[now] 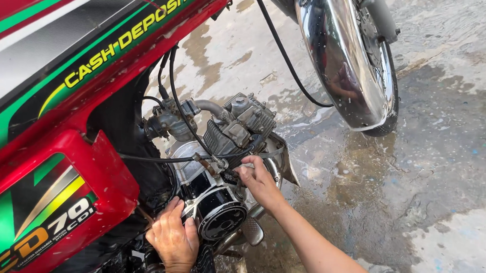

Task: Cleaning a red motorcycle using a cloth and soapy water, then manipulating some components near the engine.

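The engine [220,168] sits low in the middle of the bike, and both hands are on it. There is one engine, and it is grey and black with thin ribs on top.

The left hand [174,237] lies flat on the engine's left side. Its fingers are spread and press on a metal edge beside one round black cover [221,220]. It grips nothing.

The right hand [260,182] is just right of the left hand and a little higher. Its fingers are bent and pinch at a small part on the engine. That part is too small to make out.

Two black cables [181,109] come down from above the right hand and go to the engine. One more black cable [285,53] hangs farther up, toward the front wheel [385,77].

One shiny mudguard [339,59] covers that wheel, well above and to the right of the right hand. One foot peg [252,231] sticks out just below the right hand.

The red body [64,90] is to the left of both hands. It has green, yellow and silver stripes. One long label with yellow letters runs slanted across the top. One more label with stripes and white and yellow marks sits on the red side panel [43,209], just left of the left hand.

The ground [427,177] to the right is wet grey concrete.

The wheel, the red body and the person's arms are cut off at the picture's edges. The parts under the left hand are dark and hard to see.
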